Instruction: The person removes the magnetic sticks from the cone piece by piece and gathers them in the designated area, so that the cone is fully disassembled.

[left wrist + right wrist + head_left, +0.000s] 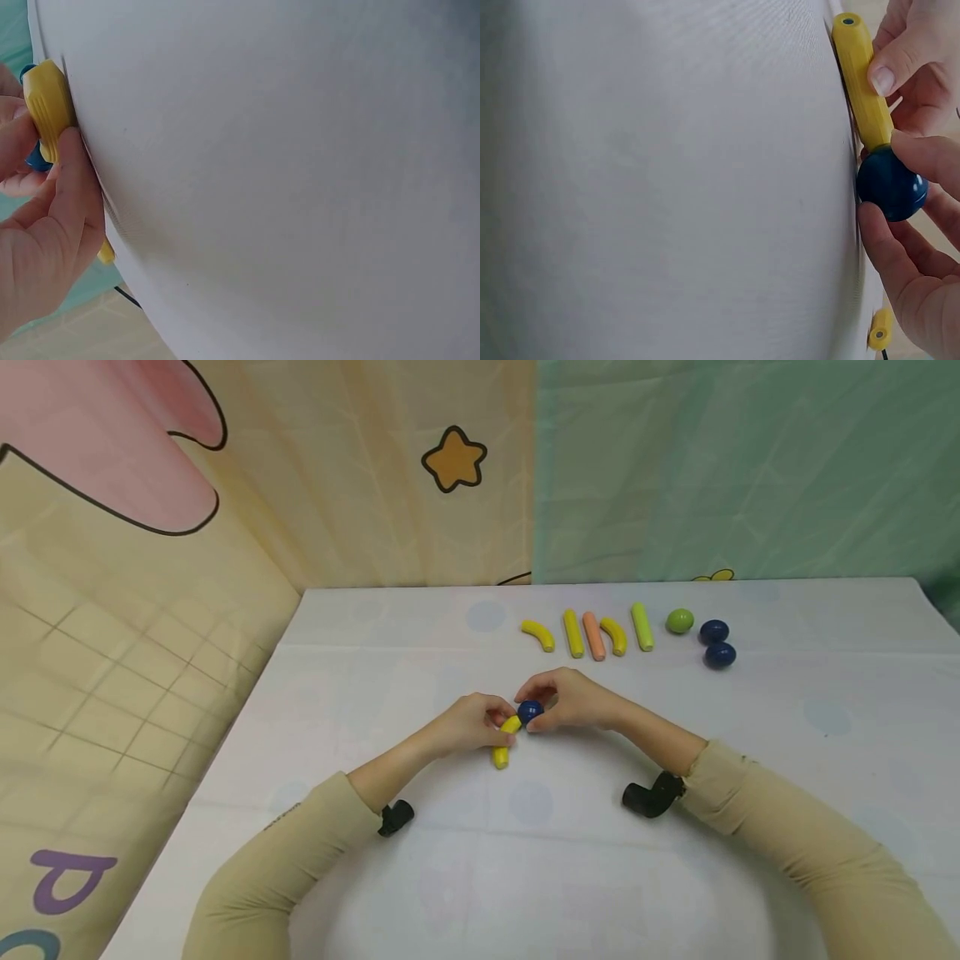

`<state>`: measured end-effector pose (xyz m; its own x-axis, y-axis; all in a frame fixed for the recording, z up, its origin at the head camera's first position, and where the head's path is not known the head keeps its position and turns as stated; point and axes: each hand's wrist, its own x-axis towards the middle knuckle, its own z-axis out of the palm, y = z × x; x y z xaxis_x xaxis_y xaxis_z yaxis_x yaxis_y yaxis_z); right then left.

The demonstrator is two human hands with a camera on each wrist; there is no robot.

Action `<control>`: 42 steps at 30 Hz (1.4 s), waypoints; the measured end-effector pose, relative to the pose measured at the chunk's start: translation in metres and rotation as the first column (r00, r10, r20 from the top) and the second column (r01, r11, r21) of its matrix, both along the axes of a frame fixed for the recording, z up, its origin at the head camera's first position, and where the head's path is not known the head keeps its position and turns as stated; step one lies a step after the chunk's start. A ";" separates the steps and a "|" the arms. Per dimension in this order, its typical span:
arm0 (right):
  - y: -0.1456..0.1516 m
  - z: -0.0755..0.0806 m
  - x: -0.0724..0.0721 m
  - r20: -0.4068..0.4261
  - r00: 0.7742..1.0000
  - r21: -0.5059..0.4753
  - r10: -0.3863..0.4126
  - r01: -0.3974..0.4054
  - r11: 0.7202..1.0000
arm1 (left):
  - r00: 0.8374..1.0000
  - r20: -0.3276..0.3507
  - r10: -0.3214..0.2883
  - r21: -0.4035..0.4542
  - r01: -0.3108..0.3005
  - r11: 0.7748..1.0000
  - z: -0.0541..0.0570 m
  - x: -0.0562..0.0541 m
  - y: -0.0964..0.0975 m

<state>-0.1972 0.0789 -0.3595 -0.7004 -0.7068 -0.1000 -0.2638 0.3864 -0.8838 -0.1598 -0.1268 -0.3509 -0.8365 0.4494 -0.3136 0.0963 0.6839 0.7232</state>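
Observation:
Near the middle of the table my left hand (476,723) pinches a curved yellow stick (501,757) between thumb and fingers. My right hand (573,700) holds a glossy dark blue ball (530,711) between its thumb and fingertips. The ball sits right at the far end of the yellow stick. In the right wrist view the ball (892,184) meets the end of the stick (861,82), whose near end shows a small dark dot. The left wrist view shows the yellow stick (49,109) in front, with the ball mostly hidden behind it.
Along the back lie curved yellow sticks (538,635), a straight yellow one (573,633), an orange one (594,636) and a yellow-green one (642,627). To their right are a green ball (680,621) and two dark blue balls (720,655). A white cloth covers the table (465,877).

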 end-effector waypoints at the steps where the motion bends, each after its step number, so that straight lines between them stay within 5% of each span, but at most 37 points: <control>1: 0.000 0.000 0.000 -0.001 1.000 -0.002 0.001 -0.001 1.000 | 1.000 0.002 -0.001 0.001 0.001 1.000 0.000 0.000 0.000; 12: 0.002 0.000 0.001 0.012 1.000 -0.012 -0.004 0.004 1.000 | 0.999 0.030 0.023 0.007 -0.023 1.000 0.004 0.000 -0.002; 19: 0.006 0.004 0.006 0.039 0.999 -0.005 -0.001 0.001 1.000 | 0.999 0.044 -0.019 -0.002 0.019 1.000 0.010 -0.001 -0.003; 28: 0.016 0.013 0.016 0.057 0.997 -0.051 0.043 -0.040 0.998 | 0.992 0.116 -0.053 0.088 0.043 0.995 0.017 0.002 -0.001; 36: 0.024 0.023 0.029 0.070 0.992 -0.059 0.107 -0.103 0.993 | 0.974 0.180 -0.141 0.116 0.121 0.986 0.025 0.009 0.002; 42: 0.035 0.026 0.033 0.034 0.994 -0.033 0.101 -0.100 0.994 | 0.968 0.134 -0.211 0.095 0.199 0.975 0.028 0.013 0.001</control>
